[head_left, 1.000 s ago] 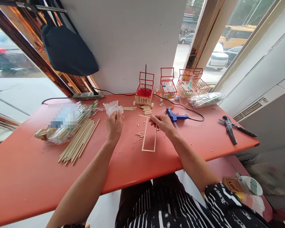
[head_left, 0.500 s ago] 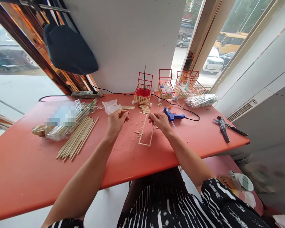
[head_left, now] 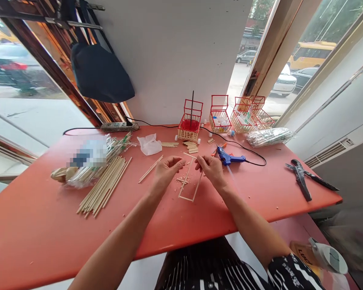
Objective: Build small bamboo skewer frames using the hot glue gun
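My right hand [head_left: 211, 171] pinches the upper end of a narrow rectangular frame of thin wooden sticks [head_left: 186, 198], held at a slant above the table. A short stick crosses the frame's top by the fingertips. Just left of it is my left hand [head_left: 168, 172], thumb and forefinger pressed together; whatever may be between them is too small to make out. Wood crumbs and short stick bits [head_left: 181, 181] lie under and beside the frame. Two or so loose sticks [head_left: 150, 169] rest left of my left hand. A blue glue gun [head_left: 231, 157] lies right of my right hand.
On the red table [head_left: 230, 217] are a stick bundle [head_left: 105, 187], bagged sticks [head_left: 109, 151], a crumpled plastic bag [head_left: 149, 145] and black pliers-like cutters [head_left: 301, 179]. Small red-trimmed stick carts [head_left: 189, 128] stand at the back. A black cord [head_left: 242, 141] runs from the glue gun.
My left hand has moved right, closer to the frame and my right hand, uncovering the loose sticks. My right hand still holds the frame. The whole view has shifted a little.
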`<state>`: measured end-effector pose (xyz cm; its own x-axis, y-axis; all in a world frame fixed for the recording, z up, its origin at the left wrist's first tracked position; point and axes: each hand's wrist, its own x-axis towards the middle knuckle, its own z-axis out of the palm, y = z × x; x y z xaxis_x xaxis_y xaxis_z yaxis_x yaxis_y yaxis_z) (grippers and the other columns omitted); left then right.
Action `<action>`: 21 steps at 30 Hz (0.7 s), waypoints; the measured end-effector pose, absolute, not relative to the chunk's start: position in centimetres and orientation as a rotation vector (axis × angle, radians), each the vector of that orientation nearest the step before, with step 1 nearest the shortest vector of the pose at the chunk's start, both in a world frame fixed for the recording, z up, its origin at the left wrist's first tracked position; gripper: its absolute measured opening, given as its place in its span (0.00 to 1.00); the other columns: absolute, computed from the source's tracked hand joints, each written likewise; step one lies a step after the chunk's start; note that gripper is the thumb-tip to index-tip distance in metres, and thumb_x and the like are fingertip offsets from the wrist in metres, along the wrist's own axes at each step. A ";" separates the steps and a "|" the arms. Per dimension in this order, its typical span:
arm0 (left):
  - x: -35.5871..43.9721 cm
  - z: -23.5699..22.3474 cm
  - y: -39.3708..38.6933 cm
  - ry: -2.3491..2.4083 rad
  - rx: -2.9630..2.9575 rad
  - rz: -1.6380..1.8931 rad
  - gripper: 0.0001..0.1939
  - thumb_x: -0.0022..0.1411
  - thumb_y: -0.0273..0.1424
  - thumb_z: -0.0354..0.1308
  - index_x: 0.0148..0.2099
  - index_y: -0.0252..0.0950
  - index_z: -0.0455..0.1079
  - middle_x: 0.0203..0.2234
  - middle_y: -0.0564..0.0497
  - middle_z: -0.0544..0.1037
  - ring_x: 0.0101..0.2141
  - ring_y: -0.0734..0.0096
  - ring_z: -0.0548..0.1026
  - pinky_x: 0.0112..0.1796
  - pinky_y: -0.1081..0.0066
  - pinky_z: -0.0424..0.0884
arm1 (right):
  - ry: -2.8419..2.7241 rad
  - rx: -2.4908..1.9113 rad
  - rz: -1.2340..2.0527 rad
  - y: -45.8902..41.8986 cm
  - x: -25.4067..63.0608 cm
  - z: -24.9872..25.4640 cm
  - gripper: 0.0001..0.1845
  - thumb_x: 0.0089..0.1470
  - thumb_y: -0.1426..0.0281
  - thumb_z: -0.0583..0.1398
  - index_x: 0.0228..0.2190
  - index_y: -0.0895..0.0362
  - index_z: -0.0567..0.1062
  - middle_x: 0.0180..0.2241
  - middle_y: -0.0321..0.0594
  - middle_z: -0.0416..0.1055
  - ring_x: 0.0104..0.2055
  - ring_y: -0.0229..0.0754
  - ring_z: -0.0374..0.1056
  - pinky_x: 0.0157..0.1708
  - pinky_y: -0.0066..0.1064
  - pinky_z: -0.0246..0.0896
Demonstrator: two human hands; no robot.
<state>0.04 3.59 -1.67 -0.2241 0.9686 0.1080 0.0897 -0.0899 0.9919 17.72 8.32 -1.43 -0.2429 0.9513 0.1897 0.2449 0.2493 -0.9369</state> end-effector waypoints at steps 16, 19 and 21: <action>-0.5 -0.1 6.3 1.502 1.337 1.473 0.16 0.61 0.43 0.57 0.30 0.37 0.73 0.21 0.52 0.75 0.26 0.70 0.73 0.30 0.71 0.67 | -1.583 -1.071 1.205 8.1 17.8 -1.7 0.23 0.60 0.51 0.56 0.28 0.58 0.74 0.20 0.38 0.74 0.18 0.34 0.64 0.19 0.24 0.56; 0.7 -0.9 5.5 1.453 1.280 1.418 0.18 0.61 0.47 0.58 0.33 0.37 0.76 0.25 0.50 0.78 0.28 0.69 0.74 0.31 0.70 0.68 | -1.608 -1.087 1.153 7.9 17.8 -1.4 0.23 0.61 0.51 0.55 0.28 0.58 0.74 0.19 0.38 0.74 0.19 0.34 0.64 0.20 0.24 0.58; 1.2 -0.9 4.8 1.411 1.210 1.380 0.19 0.57 0.48 0.62 0.36 0.37 0.77 0.28 0.49 0.81 0.31 0.67 0.76 0.33 0.70 0.69 | -1.632 -1.106 1.090 7.8 17.9 -1.2 0.23 0.62 0.52 0.55 0.28 0.58 0.74 0.20 0.38 0.74 0.20 0.35 0.66 0.22 0.25 0.59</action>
